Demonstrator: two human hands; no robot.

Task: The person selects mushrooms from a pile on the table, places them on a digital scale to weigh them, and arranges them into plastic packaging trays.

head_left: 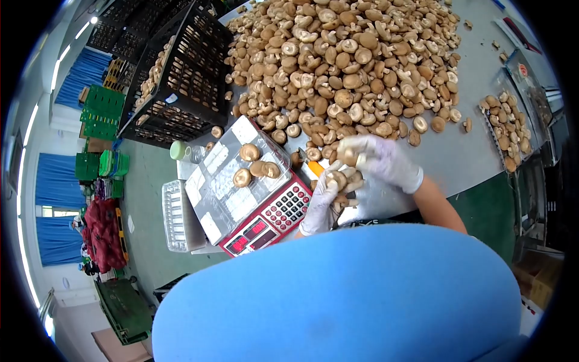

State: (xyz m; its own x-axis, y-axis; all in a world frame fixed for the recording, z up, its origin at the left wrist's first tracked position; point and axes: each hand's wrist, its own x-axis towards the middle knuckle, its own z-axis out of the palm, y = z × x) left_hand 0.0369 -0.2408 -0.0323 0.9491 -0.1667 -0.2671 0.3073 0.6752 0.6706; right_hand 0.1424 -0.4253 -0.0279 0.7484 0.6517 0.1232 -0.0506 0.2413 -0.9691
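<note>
head view: a person's two gloved hands work just above the near edge of a grey surface (pixel 437 158). the fingers of the left hand (pixel 321 206) are curled around a small cluster of held mushrooms (pixel 339 180). the right hand (pixel 389 161) is just beside it, its fingers bent over a mushroom (pixel 348 158); they are blurred, so i cannot tell how firmly they grip it.

beyond the fingers spreads a large heap of brown mushrooms (pixel 350 60). between the hands and the scale lies an orange object (pixel 316 168), partly covered. to the left of the fingers is a red scale (pixel 259 220) with four loose mushrooms (pixel 242 177) on its clear-covered top. its keypad (pixel 287 208) has characters too small to read, and its lit red displays (pixel 247 236) are blurred.

farther left, a black crate (pixel 196 78) of mushrooms bears a pale label, unreadable. far to the right of the fingers are more mushrooms (pixel 506 130) and a round red mark (pixel 522 70), also unreadable. a blue curved shape (pixel 338 289) cuts off the view below the hands.
</note>
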